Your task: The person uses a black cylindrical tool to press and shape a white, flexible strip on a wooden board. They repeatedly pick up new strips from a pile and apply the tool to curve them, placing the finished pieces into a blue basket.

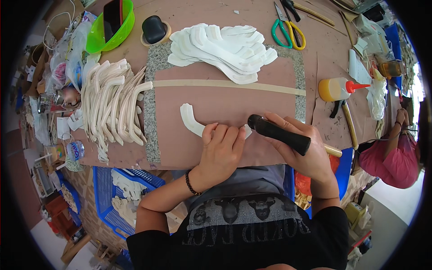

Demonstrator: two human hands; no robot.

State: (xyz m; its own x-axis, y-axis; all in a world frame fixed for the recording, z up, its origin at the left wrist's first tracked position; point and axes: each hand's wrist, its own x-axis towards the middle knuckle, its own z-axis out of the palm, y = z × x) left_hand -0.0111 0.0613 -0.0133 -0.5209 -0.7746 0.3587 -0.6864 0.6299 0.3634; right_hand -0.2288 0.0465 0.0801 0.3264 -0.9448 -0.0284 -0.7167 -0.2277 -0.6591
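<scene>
A curved white strip [191, 121] lies on the brown work mat [180, 155] in front of me. Bent and held close together, the fingers of my left hand [219, 150] press down on its middle and hide part of it. The strip's right end [248, 130] shows between my two hands. My right hand [306, 146] is closed round a hammer-like tool with a thick black head [281, 134]. A wooden end [333, 151] pokes out beyond that hand. The black head's tip is right beside the strip's right end; whether they touch I cannot tell.
Flat white pieces [225, 47] are stacked behind the mat, curved strips [112, 103] heaped to its left. Scissors [288, 31], a red-tipped glue bottle [335, 89], another hammer [348, 121] and a green bowl [128, 27] lie around. Blue baskets [101, 198] stand below the edge.
</scene>
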